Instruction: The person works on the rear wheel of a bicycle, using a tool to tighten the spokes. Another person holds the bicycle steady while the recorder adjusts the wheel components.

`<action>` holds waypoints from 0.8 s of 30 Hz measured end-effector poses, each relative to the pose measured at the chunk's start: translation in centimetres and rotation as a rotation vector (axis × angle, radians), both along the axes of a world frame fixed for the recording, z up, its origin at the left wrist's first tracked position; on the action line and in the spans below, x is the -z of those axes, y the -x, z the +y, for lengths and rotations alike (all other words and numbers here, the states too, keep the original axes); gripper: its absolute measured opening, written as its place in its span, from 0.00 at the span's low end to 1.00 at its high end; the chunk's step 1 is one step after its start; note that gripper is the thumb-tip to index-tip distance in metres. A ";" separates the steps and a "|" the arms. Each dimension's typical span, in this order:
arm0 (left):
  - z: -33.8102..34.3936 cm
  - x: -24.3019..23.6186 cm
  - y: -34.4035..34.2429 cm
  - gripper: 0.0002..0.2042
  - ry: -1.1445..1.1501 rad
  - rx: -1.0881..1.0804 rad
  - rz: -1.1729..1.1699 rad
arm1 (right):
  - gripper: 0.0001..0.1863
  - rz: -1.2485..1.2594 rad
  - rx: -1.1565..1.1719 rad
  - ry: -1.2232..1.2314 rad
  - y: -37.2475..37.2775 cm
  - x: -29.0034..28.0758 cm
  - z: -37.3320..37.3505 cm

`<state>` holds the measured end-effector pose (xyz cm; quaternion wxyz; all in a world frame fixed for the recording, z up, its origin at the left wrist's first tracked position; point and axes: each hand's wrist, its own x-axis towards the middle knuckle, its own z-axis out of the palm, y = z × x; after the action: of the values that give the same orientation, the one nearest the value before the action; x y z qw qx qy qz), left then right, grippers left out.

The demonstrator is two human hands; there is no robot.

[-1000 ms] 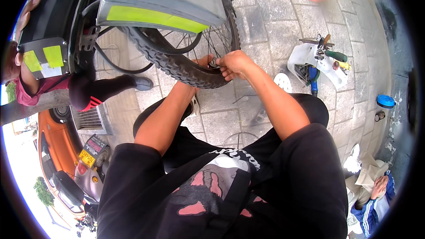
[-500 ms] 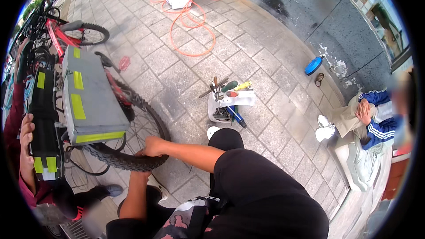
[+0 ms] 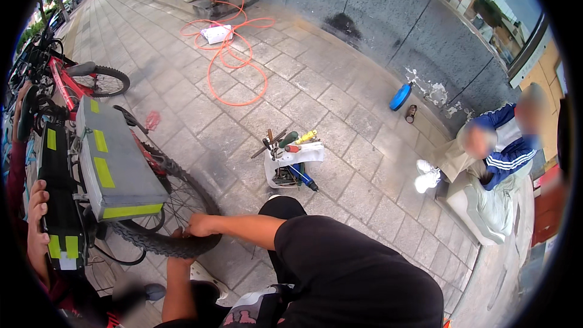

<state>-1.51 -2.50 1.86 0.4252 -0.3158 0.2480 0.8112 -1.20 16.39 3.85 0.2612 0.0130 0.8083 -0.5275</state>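
Note:
A bicycle wheel with a knobby black tyre (image 3: 152,241) stands at my left, below a grey box (image 3: 118,158) with yellow strips. My left hand (image 3: 179,261) reaches up from beneath and curls around the tyre, its palm mostly hidden by the rubber. At the rim's inner edge, beside the spokes, my right hand (image 3: 201,225) is closed with bent fingers; what lies between the fingertips is too small to tell. Both hands are close together. At the far left, another person's hand (image 3: 37,212) rests on a black padded part (image 3: 61,188) of the bicycle.
A white container (image 3: 311,153) of tools, including a green-handled screwdriver (image 3: 289,139), stands on the paving ahead. Beyond it lie an orange hose (image 3: 209,79) and a white packet (image 3: 216,34). A person (image 3: 510,152) sits at right, near a blue round object (image 3: 401,97) and a can (image 3: 411,113).
The view has shifted, so the tools and hose appear further left and lower. Both my hands stay at the same part of the wheel. The seated person's hands have moved up toward the head.

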 end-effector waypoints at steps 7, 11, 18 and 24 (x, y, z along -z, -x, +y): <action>2.5 -0.9 -0.3 0.19 -0.021 0.159 0.227 | 0.16 -0.470 0.089 0.399 0.5 1.4 1.7; 1.2 2.1 0.6 0.20 0.111 0.126 0.231 | 0.16 -0.461 0.086 0.311 0.7 0.8 1.9; 2.0 1.7 -0.8 0.20 -0.044 0.100 0.316 | 0.11 -0.518 0.187 0.212 0.8 0.4 1.7; 1.2 1.6 -1.0 0.28 0.089 0.012 0.163 | 0.08 -0.574 0.293 0.191 1.1 0.9 1.5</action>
<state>-0.47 -1.33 0.24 0.3941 -0.2657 0.3194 0.8198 -2.31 17.89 2.92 0.3996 0.2527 0.6383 -0.6075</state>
